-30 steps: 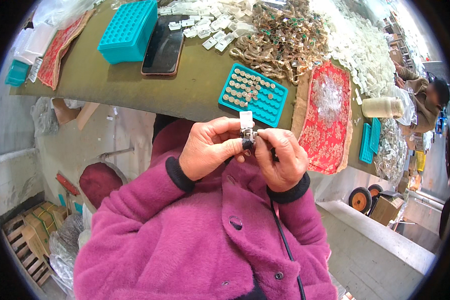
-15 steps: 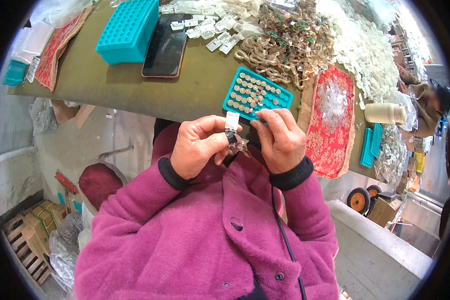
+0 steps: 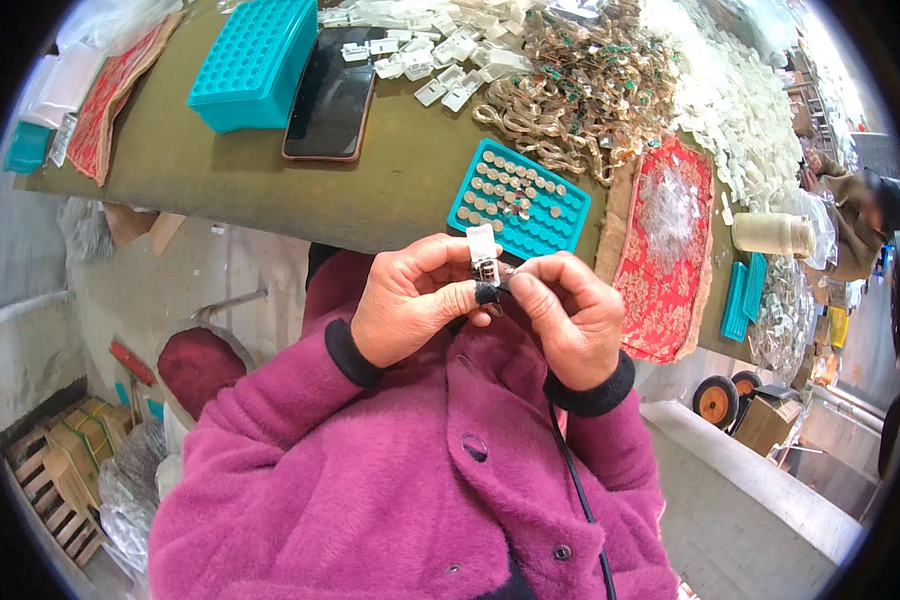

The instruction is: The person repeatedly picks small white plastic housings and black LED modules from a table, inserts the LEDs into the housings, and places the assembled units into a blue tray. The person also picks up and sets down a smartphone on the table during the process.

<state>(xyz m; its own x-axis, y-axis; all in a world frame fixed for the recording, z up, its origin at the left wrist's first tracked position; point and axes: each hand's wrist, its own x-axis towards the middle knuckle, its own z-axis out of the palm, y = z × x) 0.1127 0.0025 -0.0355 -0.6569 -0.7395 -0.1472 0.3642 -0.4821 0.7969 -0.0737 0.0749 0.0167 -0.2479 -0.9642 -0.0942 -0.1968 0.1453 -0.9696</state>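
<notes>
My left hand (image 3: pixel 410 300) pinches a small white plastic case (image 3: pixel 481 243), its lid standing up and metal contacts showing inside. A dark covering shows on the thumb tip. Below the case, a bit of clear cord hangs by the fingers. My right hand (image 3: pixel 570 310) is closed, thumb and forefinger meeting at the case's right side; whatever they pinch is too small to make out. Just beyond both hands lies a teal tray (image 3: pixel 560 240) with rows of round silver button cells (image 3: pixel 490 187), several of them loose in a small heap.
Behind the tray lie a heap of clear cords (image 3: pixel 580 90) and loose white cases (image 3: pixel 455 85). A phone (image 3: pixel 330 95) and teal block (image 3: pixel 250 65) stand left. To the right are a red patterned cloth (image 3: pixel 665 260), a jar (image 3: pixel 773 234) and a person (image 3: pixel 855 215).
My right hand has come from the tray's near edge down to the case. The case in my left hand has shifted slightly right, and its contacts now show.
</notes>
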